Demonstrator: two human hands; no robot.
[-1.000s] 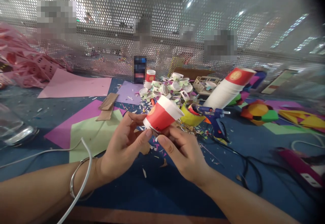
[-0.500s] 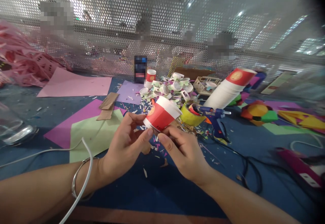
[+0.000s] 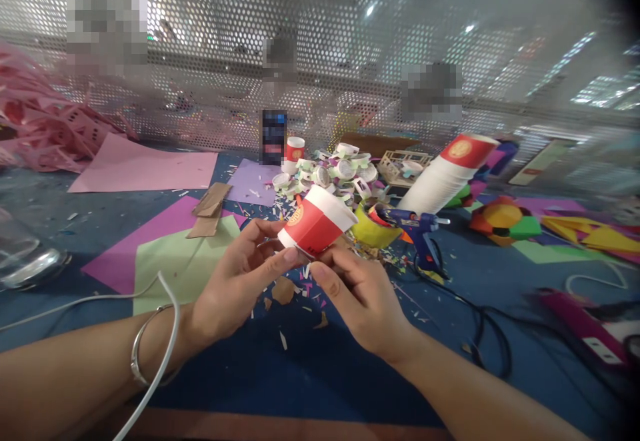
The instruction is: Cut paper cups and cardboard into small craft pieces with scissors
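Observation:
A small red paper cup (image 3: 315,222) with a white rim and a gold emblem is tilted on its side above the blue table (image 3: 310,374), rim pointing up and right. My left hand (image 3: 235,288), a bangle on its wrist, pinches the cup's base between thumb and fingers. My right hand (image 3: 363,301) grips the same base from the right with curled fingers. Paper scraps lie on the table just below both hands.
A blue glue gun (image 3: 417,224) with a black cord lies right of the cup, beside a yellow tape roll (image 3: 373,231). A stack of paper cups (image 3: 447,171) leans behind. Cut cup rims (image 3: 335,173), coloured paper sheets (image 3: 185,264) and a white cable (image 3: 165,334) surround the hands.
The cup and both hands have risen and shifted slightly left. The grip on the cup's base is unchanged.

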